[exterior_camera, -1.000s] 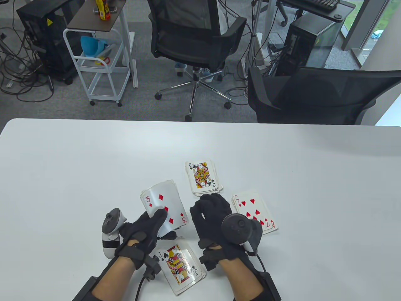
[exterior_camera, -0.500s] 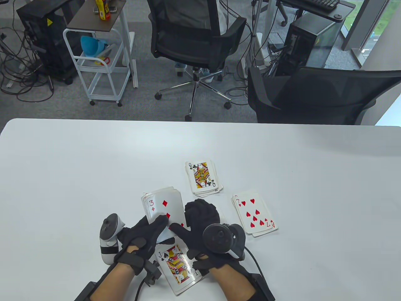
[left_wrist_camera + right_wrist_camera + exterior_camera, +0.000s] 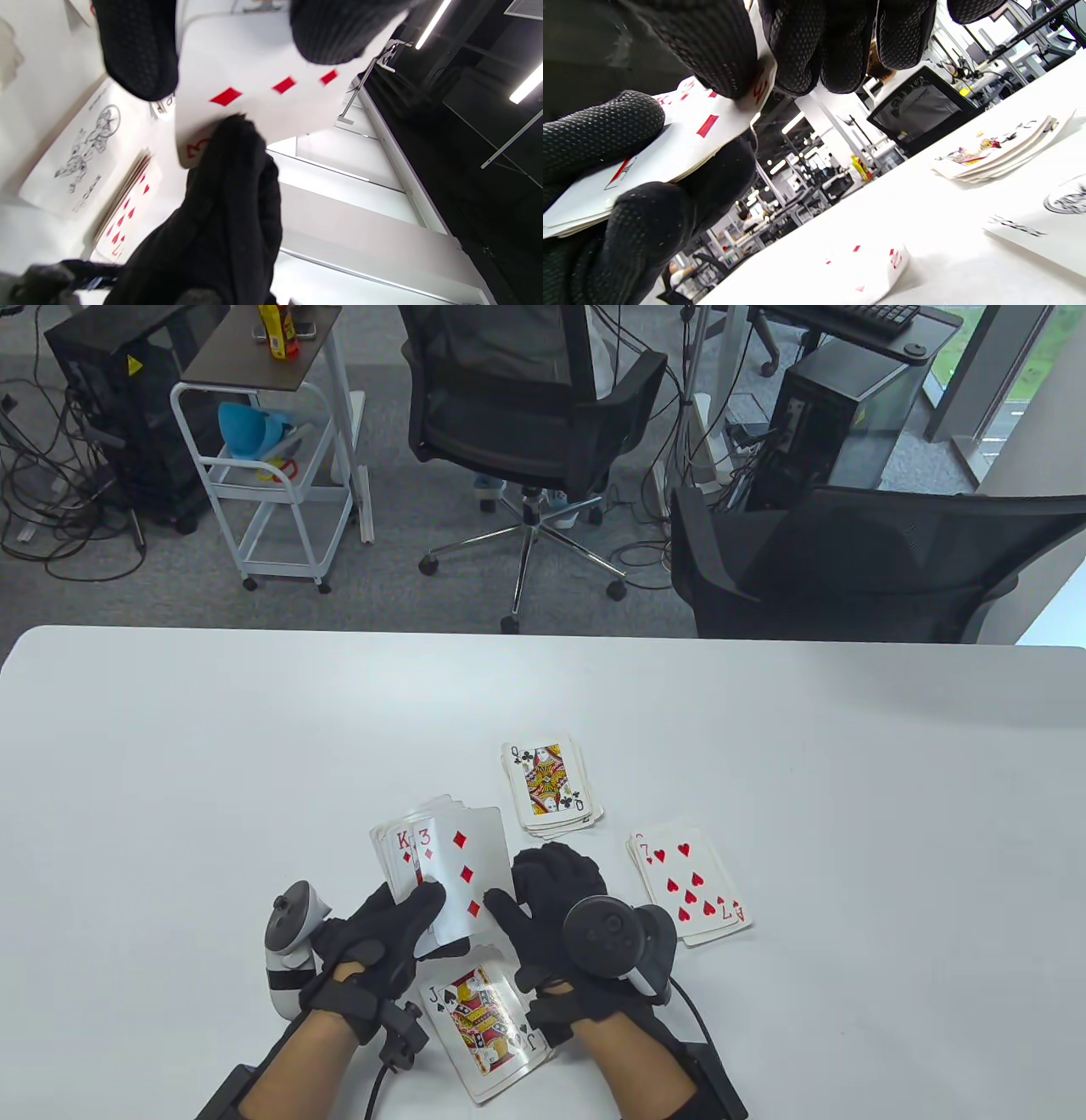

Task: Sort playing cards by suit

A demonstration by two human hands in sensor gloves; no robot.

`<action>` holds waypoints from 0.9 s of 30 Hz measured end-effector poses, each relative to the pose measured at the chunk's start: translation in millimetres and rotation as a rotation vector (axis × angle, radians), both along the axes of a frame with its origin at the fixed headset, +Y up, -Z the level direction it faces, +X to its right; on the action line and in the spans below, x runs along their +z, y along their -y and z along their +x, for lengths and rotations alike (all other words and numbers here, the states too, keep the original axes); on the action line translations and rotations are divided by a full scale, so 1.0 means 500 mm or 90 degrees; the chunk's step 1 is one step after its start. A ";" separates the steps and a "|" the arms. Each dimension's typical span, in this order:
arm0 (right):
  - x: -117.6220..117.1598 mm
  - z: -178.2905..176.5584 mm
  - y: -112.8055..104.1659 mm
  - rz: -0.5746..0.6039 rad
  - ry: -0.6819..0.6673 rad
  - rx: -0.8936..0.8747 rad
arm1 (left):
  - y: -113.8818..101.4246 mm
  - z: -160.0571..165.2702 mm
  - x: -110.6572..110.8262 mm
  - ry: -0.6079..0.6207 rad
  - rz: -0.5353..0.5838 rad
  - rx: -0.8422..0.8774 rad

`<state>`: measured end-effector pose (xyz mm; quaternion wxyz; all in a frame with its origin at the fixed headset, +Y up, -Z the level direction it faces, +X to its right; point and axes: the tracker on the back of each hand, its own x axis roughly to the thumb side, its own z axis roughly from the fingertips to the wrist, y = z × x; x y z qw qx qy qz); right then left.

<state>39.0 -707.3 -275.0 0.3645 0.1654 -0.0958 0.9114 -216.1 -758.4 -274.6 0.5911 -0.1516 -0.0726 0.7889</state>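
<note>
Black dotted gloves [image 3: 551,899], strapped trackers [image 3: 293,946].

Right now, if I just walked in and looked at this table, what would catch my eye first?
Two black-gloved hands near the table's front edge: the left hand holds a fan of cards with the 3 of diamonds on top, and the right hand pinches that card. Three face-up piles lie around them: queen of clubs behind, 7 of hearts to the right, jack of spades nearest the person.
</note>
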 end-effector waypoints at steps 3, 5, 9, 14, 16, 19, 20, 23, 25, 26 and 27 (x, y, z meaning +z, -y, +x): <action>-0.007 0.007 0.000 -0.018 0.017 0.004 | -0.009 -0.019 -0.005 -0.041 0.023 -0.006; -0.014 0.019 0.000 -0.030 0.046 -0.002 | -0.017 -0.036 -0.007 -0.069 0.042 -0.020; -0.049 0.029 0.004 -0.116 0.088 -0.002 | -0.027 -0.062 -0.008 -0.109 0.058 0.016; -0.100 -0.041 0.001 -0.212 0.032 0.137 | -0.038 -0.073 -0.011 -0.136 0.081 0.046; -0.126 -0.090 0.000 -0.246 0.012 0.195 | -0.042 -0.076 -0.010 -0.144 0.088 0.058; -0.165 -0.152 0.014 -0.304 -0.011 0.297 | -0.047 -0.083 -0.007 -0.152 0.093 0.068; -0.177 -0.174 0.025 -0.325 -0.012 0.337 | -0.048 -0.086 -0.007 -0.154 0.094 0.071; -0.192 -0.212 0.051 -0.295 0.022 0.442 | -0.048 -0.091 -0.009 -0.156 0.092 0.074; -0.194 -0.223 0.061 -0.274 0.035 0.493 | -0.048 -0.091 -0.010 -0.158 0.091 0.077; -0.195 -0.224 0.066 -0.260 0.042 0.503 | -0.048 -0.091 -0.010 -0.157 0.090 0.077; -0.195 -0.222 0.069 -0.251 0.045 0.503 | -0.047 -0.091 -0.010 -0.155 0.091 0.076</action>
